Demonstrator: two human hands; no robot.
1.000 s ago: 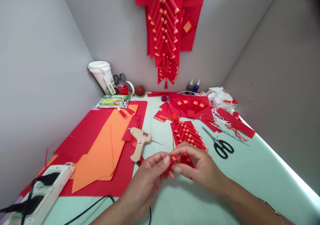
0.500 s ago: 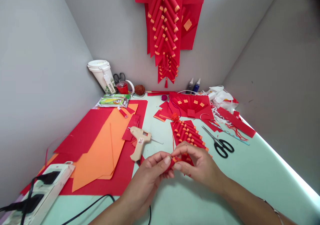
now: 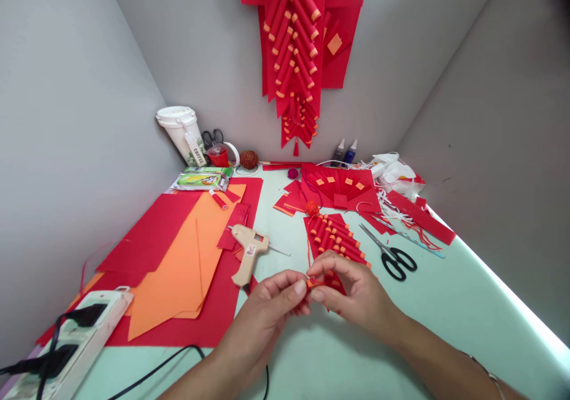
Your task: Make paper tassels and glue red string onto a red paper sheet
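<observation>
My left hand [image 3: 267, 314] and my right hand [image 3: 351, 296] meet over the table's near middle, both pinched on a small red paper roll with an orange band [image 3: 308, 286]. Most of the roll is hidden between the fingertips. Just behind my hands lies a red paper sheet with rows of glued red rolls [image 3: 335, 240]. A beige glue gun [image 3: 248, 253] rests to the left of my hands on red paper.
Red and orange paper sheets [image 3: 178, 263] cover the left side. Black scissors [image 3: 392, 257] lie to the right. A power strip with cables [image 3: 66, 340] sits at the near left. A white cup [image 3: 182, 133], glue bottles [image 3: 345, 151] and paper scraps line the back. A red decoration [image 3: 296, 50] hangs on the wall.
My fingers have shifted slightly on the small roll, drawing it a little closer together. Everything else on the table stays put.
</observation>
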